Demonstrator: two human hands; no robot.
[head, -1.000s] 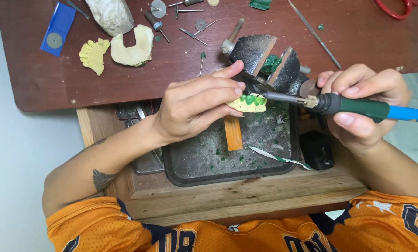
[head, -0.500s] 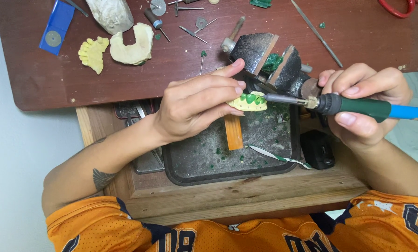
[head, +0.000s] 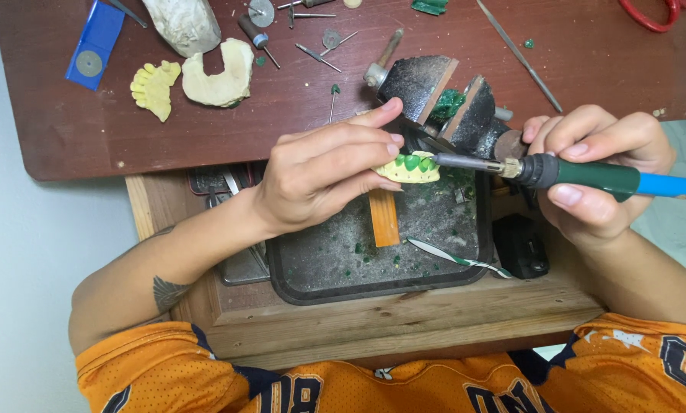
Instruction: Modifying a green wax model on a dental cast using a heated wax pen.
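Note:
My left hand (head: 324, 172) pinches a small yellow dental cast (head: 410, 169) with green wax teeth, holding it over a dark tray (head: 343, 271). My right hand (head: 599, 172) grips a pen-like tool with a green and blue handle (head: 614, 180). Its metal tip (head: 457, 160) touches the cast's right end. A black vise (head: 446, 99) with green wax in its jaws stands just behind the cast.
A wooden peg (head: 383, 216) and a thin metal spatula (head: 457, 258) lie in the tray among green wax crumbs. On the brown bench sit a yellow cast (head: 154, 86), a cream plaster piece (head: 219, 75), a blue card (head: 94, 44), several burs (head: 312, 38), and red scissors (head: 649, 14).
Both hands hold nearly still; the tool tip stays at the cast's right end.

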